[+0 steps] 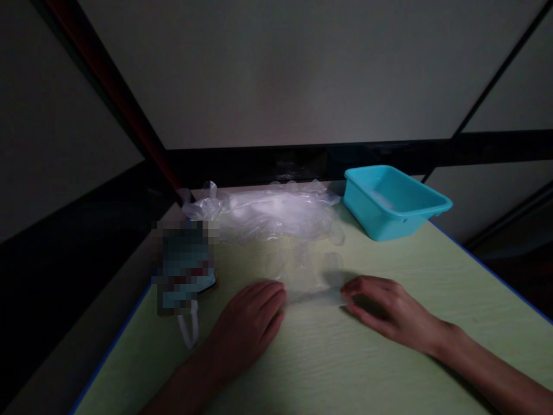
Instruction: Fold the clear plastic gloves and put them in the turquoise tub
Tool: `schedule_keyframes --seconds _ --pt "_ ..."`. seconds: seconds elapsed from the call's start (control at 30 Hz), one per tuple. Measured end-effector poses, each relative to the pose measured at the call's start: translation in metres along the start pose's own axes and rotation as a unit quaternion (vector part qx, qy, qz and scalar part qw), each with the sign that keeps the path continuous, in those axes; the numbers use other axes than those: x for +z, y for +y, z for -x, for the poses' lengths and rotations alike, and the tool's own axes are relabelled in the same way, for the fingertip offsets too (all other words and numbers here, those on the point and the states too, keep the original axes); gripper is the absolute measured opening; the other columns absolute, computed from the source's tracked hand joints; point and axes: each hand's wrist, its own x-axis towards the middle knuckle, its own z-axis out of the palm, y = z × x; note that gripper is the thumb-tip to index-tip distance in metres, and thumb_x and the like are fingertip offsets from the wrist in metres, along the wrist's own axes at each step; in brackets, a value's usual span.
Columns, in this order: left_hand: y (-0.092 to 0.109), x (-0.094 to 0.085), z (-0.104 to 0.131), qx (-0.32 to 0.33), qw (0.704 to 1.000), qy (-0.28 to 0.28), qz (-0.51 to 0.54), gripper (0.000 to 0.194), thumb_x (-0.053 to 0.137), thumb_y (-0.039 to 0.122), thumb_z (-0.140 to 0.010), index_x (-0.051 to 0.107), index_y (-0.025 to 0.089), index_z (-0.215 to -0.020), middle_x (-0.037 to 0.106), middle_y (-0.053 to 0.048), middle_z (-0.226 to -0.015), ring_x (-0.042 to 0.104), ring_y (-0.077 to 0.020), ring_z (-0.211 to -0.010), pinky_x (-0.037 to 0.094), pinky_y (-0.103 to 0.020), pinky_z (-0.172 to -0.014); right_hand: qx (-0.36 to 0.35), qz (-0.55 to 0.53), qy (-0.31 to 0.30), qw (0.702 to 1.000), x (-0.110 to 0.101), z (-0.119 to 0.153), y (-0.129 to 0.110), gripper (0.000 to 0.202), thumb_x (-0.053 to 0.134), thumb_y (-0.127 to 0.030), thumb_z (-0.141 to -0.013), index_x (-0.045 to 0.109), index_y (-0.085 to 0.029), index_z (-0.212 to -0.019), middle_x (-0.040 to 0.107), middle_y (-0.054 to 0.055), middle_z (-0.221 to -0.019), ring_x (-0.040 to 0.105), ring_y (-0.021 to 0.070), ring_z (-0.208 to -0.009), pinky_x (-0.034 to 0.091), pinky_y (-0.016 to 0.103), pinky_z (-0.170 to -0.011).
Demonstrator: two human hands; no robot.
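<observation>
A thin, clear plastic glove (309, 276) lies on the table between my hands, its rounded finger shapes pointing away from me. My left hand (254, 314) has its fingers pressed together at the near left corner of the glove. At the near right corner, my right hand (384, 305) pinches the edge between thumb and fingers. Along the near side, between both hands, the film looks whiter and folded over. Farther back lies a loose heap of clear plastic gloves (272, 213), crumpled and overlapping.
A turquoise plastic basket (389, 225) stands at the back right, with something pale inside. To the left lies a phone-like object (185, 271), mostly blurred out, with a white strap (189, 328). The pale table (328, 369) has blue edges and meets a wall behind.
</observation>
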Motion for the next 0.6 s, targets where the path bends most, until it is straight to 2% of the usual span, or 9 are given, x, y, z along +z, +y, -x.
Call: schedule_keyframes --seconds 0.27,0.4,0.53,0.6 --pt "-0.004 0.006 0.002 -0.022 0.999 0.018 0.035 0.023 0.042 0.015 -0.084 0.061 0.014 -0.097 0.066 -0.008 -0.099 0.061 -0.0202 -0.089 0.051 -0.037 -0.080 0.033 -0.066 0.041 0.996 0.004 -0.005 0.001 0.010 0.047 -0.020 -0.087 0.054 -0.017 -0.080 0.058 0.004 -0.077 0.055 0.0140 -0.071 0.044 0.025 -0.062" --pt "-0.006 0.005 0.002 -0.106 0.984 0.032 0.136 0.019 0.044 0.016 -0.084 0.063 0.018 -0.089 0.066 -0.005 -0.094 0.062 -0.0166 -0.086 0.050 -0.030 -0.079 0.061 -0.118 0.056 0.989 0.001 -0.007 -0.002 0.011 0.049 -0.021 -0.086 0.055 -0.017 -0.078 0.059 0.004 -0.079 0.055 0.0142 -0.074 0.043 0.026 -0.065" --pt "-0.004 -0.003 -0.003 -0.209 0.947 0.035 0.243 0.015 0.047 0.019 -0.082 0.062 0.018 -0.083 0.067 -0.003 -0.088 0.062 -0.0163 -0.083 0.048 -0.027 -0.076 0.108 -0.194 0.078 0.972 0.000 -0.008 -0.003 0.011 0.051 -0.024 -0.085 0.054 -0.017 -0.077 0.061 0.004 -0.086 0.056 0.0151 -0.081 0.043 0.027 -0.071" --pt "-0.002 -0.008 -0.005 -0.252 0.923 0.031 0.288 0.014 0.048 0.022 -0.082 0.061 0.019 -0.083 0.067 -0.002 -0.084 0.063 -0.0165 -0.080 0.048 -0.027 -0.073 0.141 -0.233 0.083 0.959 0.000 -0.007 -0.003 0.015 0.051 -0.027 -0.085 0.053 -0.017 -0.075 0.061 0.003 -0.080 0.056 0.0137 -0.075 0.043 0.025 -0.065"
